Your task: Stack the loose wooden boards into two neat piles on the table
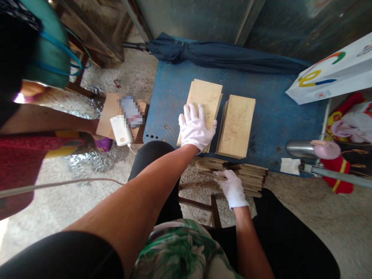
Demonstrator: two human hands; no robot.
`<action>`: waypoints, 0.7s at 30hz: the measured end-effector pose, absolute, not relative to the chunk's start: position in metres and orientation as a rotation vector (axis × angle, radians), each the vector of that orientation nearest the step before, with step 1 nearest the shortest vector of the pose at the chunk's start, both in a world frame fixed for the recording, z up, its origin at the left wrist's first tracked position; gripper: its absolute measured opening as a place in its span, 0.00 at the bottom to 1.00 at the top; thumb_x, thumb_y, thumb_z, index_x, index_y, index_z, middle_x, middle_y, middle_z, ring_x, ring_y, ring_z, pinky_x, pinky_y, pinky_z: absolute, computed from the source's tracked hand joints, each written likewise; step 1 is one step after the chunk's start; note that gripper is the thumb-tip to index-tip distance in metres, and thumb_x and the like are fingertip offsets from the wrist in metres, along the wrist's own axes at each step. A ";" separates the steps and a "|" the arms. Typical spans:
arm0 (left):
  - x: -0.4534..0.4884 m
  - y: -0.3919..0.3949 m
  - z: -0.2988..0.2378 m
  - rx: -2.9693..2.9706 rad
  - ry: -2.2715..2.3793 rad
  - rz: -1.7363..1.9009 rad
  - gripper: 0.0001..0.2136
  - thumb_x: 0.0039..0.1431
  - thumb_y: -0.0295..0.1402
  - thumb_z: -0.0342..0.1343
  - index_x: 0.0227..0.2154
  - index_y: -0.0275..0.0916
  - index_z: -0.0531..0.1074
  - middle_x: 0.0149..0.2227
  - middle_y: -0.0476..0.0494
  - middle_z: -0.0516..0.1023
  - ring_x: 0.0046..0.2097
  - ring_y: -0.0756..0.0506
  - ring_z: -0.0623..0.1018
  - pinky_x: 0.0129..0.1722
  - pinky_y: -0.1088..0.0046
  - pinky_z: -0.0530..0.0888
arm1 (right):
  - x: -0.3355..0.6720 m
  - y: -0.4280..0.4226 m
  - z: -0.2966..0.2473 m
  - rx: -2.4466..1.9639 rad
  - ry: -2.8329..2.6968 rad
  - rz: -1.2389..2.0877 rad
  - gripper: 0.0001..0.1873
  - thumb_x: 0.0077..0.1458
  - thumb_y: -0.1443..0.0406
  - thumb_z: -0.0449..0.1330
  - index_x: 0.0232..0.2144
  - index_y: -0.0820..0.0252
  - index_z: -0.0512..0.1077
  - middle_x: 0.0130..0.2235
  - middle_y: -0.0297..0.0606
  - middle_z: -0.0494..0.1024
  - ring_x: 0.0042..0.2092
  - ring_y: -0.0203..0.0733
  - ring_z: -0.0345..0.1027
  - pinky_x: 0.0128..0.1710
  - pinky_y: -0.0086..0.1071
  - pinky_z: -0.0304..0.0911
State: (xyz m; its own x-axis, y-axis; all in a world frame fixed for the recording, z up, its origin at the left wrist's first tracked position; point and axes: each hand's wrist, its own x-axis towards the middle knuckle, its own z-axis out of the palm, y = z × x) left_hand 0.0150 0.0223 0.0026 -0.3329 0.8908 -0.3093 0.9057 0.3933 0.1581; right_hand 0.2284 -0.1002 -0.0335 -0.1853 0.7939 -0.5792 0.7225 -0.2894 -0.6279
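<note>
My left hand [196, 128], in a white glove, lies flat with fingers spread on a stack of thin pale wooden boards [205, 93] on the blue table. Just right of it stands a second stack of boards [236, 124], its top board lightly speckled. Below the table's near edge, my right hand [232, 188], also gloved in white, is closed around a thin wooden board [210, 175] seen edge-on; its far side is hidden by the fingers. More boards [251, 180] are piled edge-on beside and beneath that hand, above a wooden stool frame.
A folded dark umbrella [221, 56] lies along the back of the blue table [276, 112]. To the right are a white paper bag [334, 73] and a metal bottle [299, 148]. At left, a white power bank [121, 131] and a phone rest on a box near another person's leg [58, 120].
</note>
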 end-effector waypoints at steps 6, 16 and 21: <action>0.015 0.022 0.000 1.544 2.316 -0.052 0.38 0.60 0.54 0.36 0.67 0.36 0.41 0.69 0.37 0.42 0.69 0.32 0.40 0.65 0.49 0.45 | 0.231 -0.105 -0.031 -1.827 -1.643 1.608 0.11 0.47 0.57 0.64 0.31 0.57 0.78 0.38 0.40 0.78 0.44 0.47 0.73 0.48 0.43 0.67; 0.016 0.022 0.001 1.535 2.316 -0.031 0.38 0.60 0.55 0.35 0.67 0.36 0.40 0.69 0.37 0.41 0.68 0.31 0.38 0.64 0.48 0.45 | 0.215 -0.126 -0.066 -1.711 -1.294 1.872 0.13 0.40 0.59 0.68 0.29 0.60 0.77 0.38 0.43 0.80 0.48 0.50 0.73 0.54 0.47 0.63; 0.016 0.022 0.003 1.533 2.305 -0.043 0.38 0.60 0.55 0.34 0.67 0.35 0.41 0.69 0.36 0.41 0.68 0.31 0.39 0.64 0.48 0.46 | 0.214 -0.140 -0.083 -1.808 -1.103 1.870 0.15 0.36 0.58 0.69 0.27 0.61 0.77 0.35 0.44 0.81 0.43 0.49 0.75 0.52 0.49 0.64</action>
